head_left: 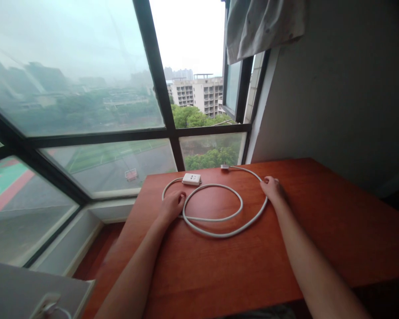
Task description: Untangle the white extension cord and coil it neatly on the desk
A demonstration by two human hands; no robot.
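A white extension cord lies on the reddish-brown table, its cable (221, 235) looped in the middle. Its socket block (192, 179) rests near the far edge, to the left. The plug (224, 167) lies farther right along that same edge. My left hand (173, 206) is curled over the cable just below the socket block and hides a short stretch of it. On the right side of the loop, my right hand (271, 188) pinches the cable between thumb and fingers, with the plug end running away beyond it.
The wooden table (219, 270) stands against a dark-framed window (103, 139). One window pane (234, 84) is swung open under a curtain (266, 26). A grey wall (335, 102) rises on the right. At the lower left, a wall outlet (48, 305) has a white cord.
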